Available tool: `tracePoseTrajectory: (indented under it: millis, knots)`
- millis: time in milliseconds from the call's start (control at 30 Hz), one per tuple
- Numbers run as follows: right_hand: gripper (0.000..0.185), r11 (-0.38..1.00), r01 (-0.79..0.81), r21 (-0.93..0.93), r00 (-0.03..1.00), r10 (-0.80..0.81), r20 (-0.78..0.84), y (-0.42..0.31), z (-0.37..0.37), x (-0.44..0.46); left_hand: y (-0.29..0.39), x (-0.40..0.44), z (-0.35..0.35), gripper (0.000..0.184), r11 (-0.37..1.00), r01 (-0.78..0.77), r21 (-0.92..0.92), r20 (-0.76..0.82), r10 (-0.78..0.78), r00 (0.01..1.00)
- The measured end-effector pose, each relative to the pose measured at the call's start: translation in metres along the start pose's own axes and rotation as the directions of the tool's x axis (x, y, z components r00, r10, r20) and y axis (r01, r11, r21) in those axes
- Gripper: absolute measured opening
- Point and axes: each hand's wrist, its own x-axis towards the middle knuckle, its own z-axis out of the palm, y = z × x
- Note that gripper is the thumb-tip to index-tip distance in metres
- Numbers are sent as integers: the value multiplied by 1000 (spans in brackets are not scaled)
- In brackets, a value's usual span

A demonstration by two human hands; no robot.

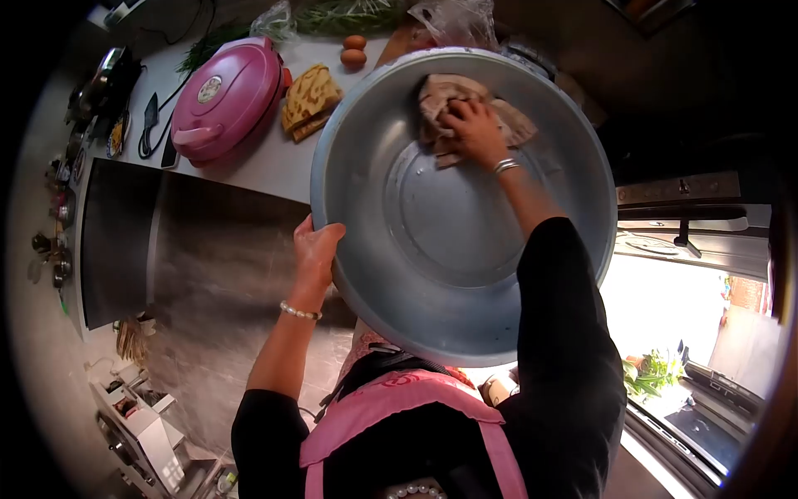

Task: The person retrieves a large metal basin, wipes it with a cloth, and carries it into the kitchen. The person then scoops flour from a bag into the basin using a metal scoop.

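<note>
A large grey-blue basin (pixel 453 216) is tilted up in front of me, its inside facing me. My left hand (pixel 317 249) grips the basin's left rim, with the thumb over the edge and the other fingers mostly out of sight behind it. Inside, near the upper wall, my right hand (pixel 475 129) presses on a crumpled brown patterned cloth (pixel 445 96), its fingers bent into the folds. Part of the cloth spreads out to the right of that hand.
On the white counter (pixel 241 179) at the upper left are a pink round appliance (pixel 229 100), folded flatbread (pixel 312 100), two brown eggs (pixel 353 58) and a black cable. Plastic bags (pixel 457 21) lie behind the basin. Green leaves (pixel 655 373) show at the lower right.
</note>
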Motion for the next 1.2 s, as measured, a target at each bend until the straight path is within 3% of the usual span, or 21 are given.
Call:
tracePoseTrajectory:
  millis: [67,133,200,267,300,333,367,400,433,500,533,600,700,767,867,967,1033,1067,1100,1167,1200]
  knots:
    - [39,961,-153,-232,969,192,156,42,-29,-46,-1,0,1,21,1000,-4,-23,-7,4,1000]
    - [38,941,-129,-312,938,218,268,56,-63,-105,1,-1,4,23,997,16,-74,-2,-16,1000]
    - [43,888,-207,-411,754,413,512,36,-84,-149,6,-6,8,25,987,57,-152,6,-56,998]
    - [52,927,-210,-310,650,369,664,-25,-102,-176,-1,-3,4,26,983,55,-175,23,-51,998]
    - [58,971,-121,-207,512,239,825,-67,-124,-160,-3,2,4,27,980,44,-194,22,-40,999]
    - [48,898,-330,291,710,33,703,-72,-82,-203,-5,4,3,27,982,20,-189,11,-19,1000]
    - [39,763,-383,521,615,-210,760,-114,-92,-177,-8,5,2,27,985,4,-170,3,-3,1000]
    - [42,844,-254,472,588,-252,768,-154,-95,-153,-10,5,2,28,989,-11,-147,-2,11,1000]
    - [42,730,-6,683,895,-301,330,-180,-69,-149,-8,5,4,28,990,-16,-143,-8,15,1000]
    - [39,679,-45,732,912,-272,308,-192,-41,-82,-6,3,5,27,992,-18,-126,-37,13,999]
    - [37,758,157,633,969,-243,51,-184,-17,-54,-7,4,3,27,996,-13,-86,-9,12,1000]
    - [17,896,231,380,969,-249,-2,-140,12,-1,-7,6,-6,26,1000,1,-11,36,0,999]
    - [27,987,91,132,986,-71,-148,-21,34,19,6,-4,3,23,1000,-2,-3,25,3,1000]
    - [39,981,-190,-28,981,191,25,29,-4,-16,7,-5,4,22,999,-11,-33,48,12,999]
    - [43,930,-287,-230,947,312,81,61,-35,-89,5,-8,7,21,994,-14,-104,49,20,999]
    - [42,849,-492,-194,865,502,3,40,-28,-112,3,1,6,18,994,21,-106,15,-20,1000]
    - [41,873,-452,185,891,451,47,4,-5,-63,-1,5,-1,16,998,42,-43,41,-40,998]
    - [37,965,-234,118,960,249,-127,-15,25,-54,1,4,1,15,998,41,-49,33,-39,999]
    - [35,909,-288,301,951,309,-27,-63,17,-37,5,3,5,15,998,39,-58,25,-38,999]
    - [33,852,118,510,993,-91,-78,-126,15,-43,1,0,3,14,997,38,-72,19,-36,999]
    - [39,762,102,640,992,-129,-5,-149,19,-62,-2,4,3,14,996,17,-88,20,-16,1000]
